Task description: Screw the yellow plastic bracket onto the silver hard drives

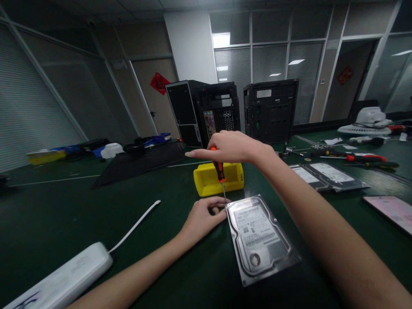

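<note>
A silver hard drive with a white label lies face up on the green table, turned slightly. At its far left corner, my left hand has thumb and index finger closed against the edge, beside the screwdriver tip. My right hand is wrapped over the top of a black-and-orange screwdriver, its thumb stretched out to the left. The screwdriver stands nearly upright, its shaft reaching down to that corner; any screw there is too small to make out. Just behind is a yellow plastic bin.
Two computer cases stand at the back. On the right lie more hard drives, several tools and a tablet-like device. A white power strip is at front left, a black mat behind.
</note>
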The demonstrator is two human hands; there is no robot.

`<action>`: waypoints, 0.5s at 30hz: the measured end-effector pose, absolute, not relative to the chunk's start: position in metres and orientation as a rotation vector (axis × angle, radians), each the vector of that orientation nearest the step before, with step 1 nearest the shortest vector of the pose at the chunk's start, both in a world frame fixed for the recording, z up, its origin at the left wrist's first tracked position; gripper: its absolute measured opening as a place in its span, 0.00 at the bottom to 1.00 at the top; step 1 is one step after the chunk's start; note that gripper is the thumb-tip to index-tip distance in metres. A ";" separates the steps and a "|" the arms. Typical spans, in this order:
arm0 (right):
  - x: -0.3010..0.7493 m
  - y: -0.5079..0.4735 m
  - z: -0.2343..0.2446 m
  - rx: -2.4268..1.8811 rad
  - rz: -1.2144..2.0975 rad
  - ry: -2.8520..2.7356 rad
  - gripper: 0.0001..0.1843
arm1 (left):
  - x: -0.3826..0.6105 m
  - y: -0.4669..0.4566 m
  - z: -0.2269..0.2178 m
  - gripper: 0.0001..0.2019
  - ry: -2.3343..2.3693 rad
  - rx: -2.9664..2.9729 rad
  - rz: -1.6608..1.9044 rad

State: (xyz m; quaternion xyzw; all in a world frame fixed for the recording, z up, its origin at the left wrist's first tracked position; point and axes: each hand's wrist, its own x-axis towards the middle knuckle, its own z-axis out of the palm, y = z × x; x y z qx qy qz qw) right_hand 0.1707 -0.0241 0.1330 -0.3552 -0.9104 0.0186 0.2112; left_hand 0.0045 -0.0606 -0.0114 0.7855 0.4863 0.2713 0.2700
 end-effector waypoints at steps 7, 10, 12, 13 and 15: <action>0.186 -0.029 0.143 -0.871 0.406 -2.626 0.12 | 0.006 -0.062 -0.010 0.17 1.328 2.122 0.733; 0.199 -0.041 0.155 -0.844 0.445 -2.522 0.09 | 0.005 -0.063 -0.010 0.17 1.325 2.128 0.746; 0.211 -0.051 0.163 -0.815 0.478 -2.427 0.09 | 0.005 -0.064 -0.011 0.17 1.298 2.135 0.753; 0.217 -0.057 0.167 -0.802 0.488 -2.378 0.08 | 0.005 -0.064 -0.011 0.17 1.283 2.138 0.753; 0.227 -0.066 0.172 -0.792 0.494 -2.301 0.08 | 0.005 -0.064 -0.012 0.18 1.262 2.135 0.761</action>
